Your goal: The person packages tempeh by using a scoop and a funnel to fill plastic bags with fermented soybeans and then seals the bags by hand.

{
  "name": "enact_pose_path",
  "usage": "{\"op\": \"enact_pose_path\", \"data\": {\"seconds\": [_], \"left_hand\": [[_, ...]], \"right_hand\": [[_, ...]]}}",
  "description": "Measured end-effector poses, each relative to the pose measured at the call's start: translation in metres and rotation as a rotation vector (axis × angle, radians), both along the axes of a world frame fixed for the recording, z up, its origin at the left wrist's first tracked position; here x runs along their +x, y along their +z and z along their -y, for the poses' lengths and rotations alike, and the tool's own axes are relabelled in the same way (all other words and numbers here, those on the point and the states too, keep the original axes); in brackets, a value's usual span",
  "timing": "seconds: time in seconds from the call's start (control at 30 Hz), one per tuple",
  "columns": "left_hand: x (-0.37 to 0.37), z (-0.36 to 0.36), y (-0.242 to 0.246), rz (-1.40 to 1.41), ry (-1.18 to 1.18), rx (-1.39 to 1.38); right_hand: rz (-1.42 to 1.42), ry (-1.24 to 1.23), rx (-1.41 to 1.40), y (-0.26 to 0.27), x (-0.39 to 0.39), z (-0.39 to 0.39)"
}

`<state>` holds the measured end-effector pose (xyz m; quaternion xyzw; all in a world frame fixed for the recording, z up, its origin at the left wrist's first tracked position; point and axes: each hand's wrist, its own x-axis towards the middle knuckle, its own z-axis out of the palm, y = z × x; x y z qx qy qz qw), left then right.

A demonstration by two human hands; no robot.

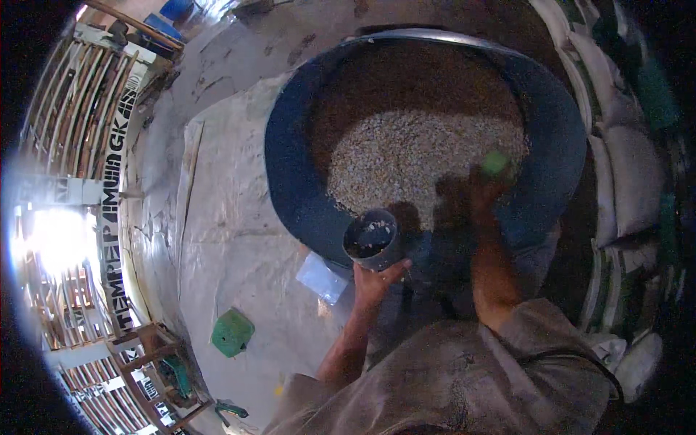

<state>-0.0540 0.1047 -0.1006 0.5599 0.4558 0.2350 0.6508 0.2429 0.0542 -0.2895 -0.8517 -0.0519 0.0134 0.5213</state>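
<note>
A large blue round tub (291,163) stands before me. Pale, coarse grains or flakes (391,157) are heaped in it, with a layer of brown material (408,81) on the far side. My left hand (375,280) grips a dark grey cup (371,239) from below at the tub's near rim, its mouth tilted up. A few pale bits stick inside the cup. Over the right part of the heap, my right hand (483,193) is blurred and in shadow. It holds a small light-green object (495,162), perhaps a scoop or cup; its shape is not plain.
A pale sheet (234,217) covers the floor on the left. On it lie a clear plastic bag (322,277) and a green, roughly square plastic piece (232,333). Filled white sacks (631,179) are stacked along the right. A slatted wall (81,109) runs down the left.
</note>
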Motion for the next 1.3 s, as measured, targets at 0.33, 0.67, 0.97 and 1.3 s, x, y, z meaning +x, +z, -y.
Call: {"op": "enact_pose_path", "data": {"seconds": [0.33,0.67,0.97,1.3], "left_hand": [[-0.01,0.0,-0.003,0.071,0.019,0.029],[-0.005,0.004,-0.011,0.012,-0.014,0.114],[0.009,0.005,-0.008,0.081,0.008,0.044],[0.023,0.002,-0.03,0.23,-0.009,-0.136]], "right_hand": [[-0.823,0.445,0.655,0.054,-0.055,-0.1],[-1.147,0.587,1.109,0.039,-0.074,0.019],[-0.377,0.81,0.285,0.048,-0.071,0.066],[-0.929,0.308,0.854,0.064,-0.056,0.082]]}}
